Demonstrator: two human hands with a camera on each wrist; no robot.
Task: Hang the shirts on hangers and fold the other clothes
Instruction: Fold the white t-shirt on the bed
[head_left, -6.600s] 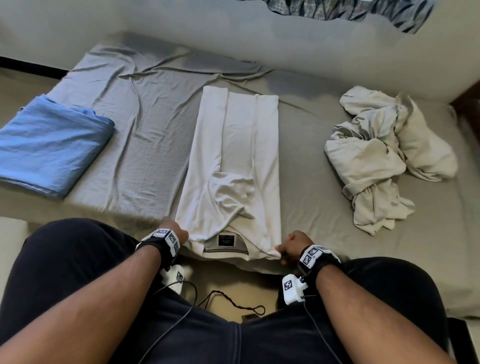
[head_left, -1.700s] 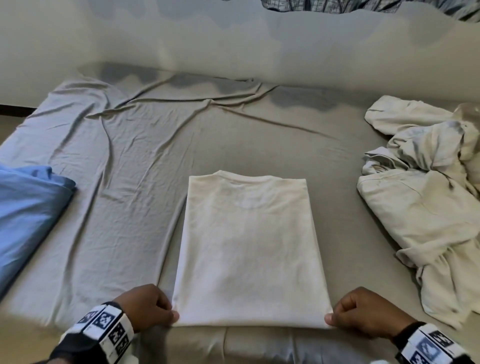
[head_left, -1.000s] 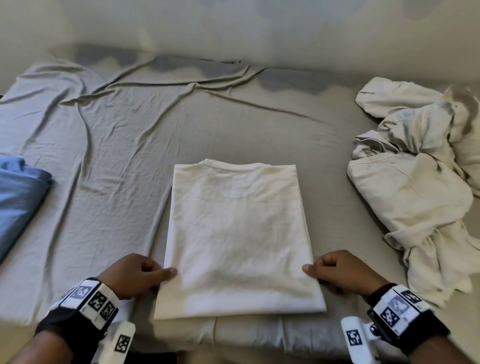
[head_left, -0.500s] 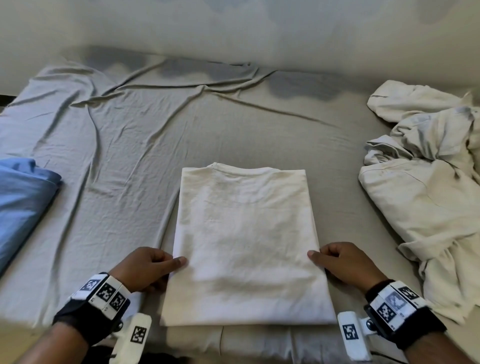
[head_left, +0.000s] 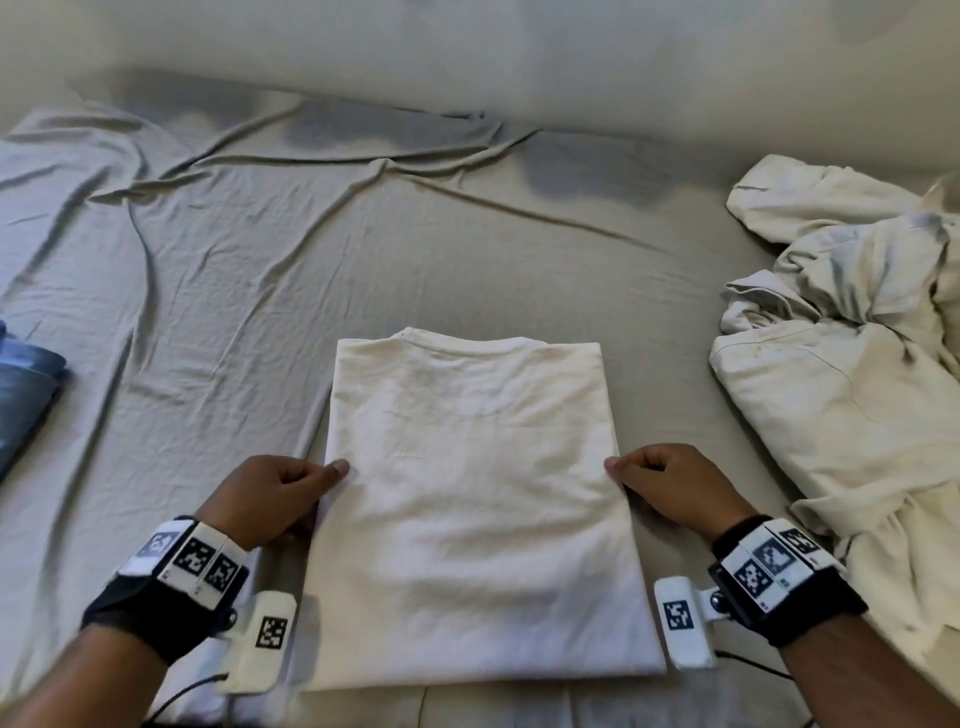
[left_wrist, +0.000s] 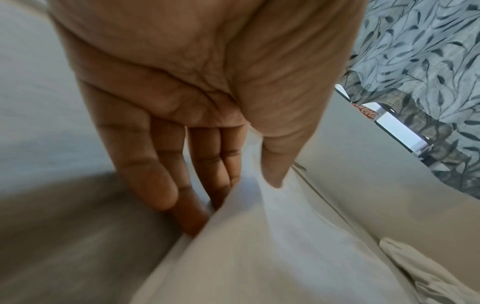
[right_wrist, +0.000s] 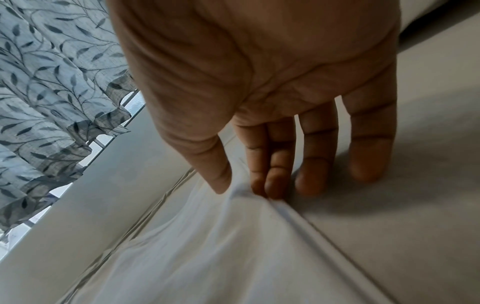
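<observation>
- Head view: the folded T-shirt (head_left: 475, 509) lies flat on the bed sheet (head_left: 218, 291), near the front edge. My left hand (head_left: 270, 499) and right hand (head_left: 670, 491) pinch its side edges at mid-length. A crumpled clothes pile (head_left: 841, 364) lies to the right.
- Left wrist view: thumb on top, fingers (left_wrist: 207, 170) underneath; closed on cloth.
- Right wrist view: same pinch; two outer fingers rest on the sheet.
- Step, as I judge it: final fold. Next move requires lifting both edges evenly.
</observation>
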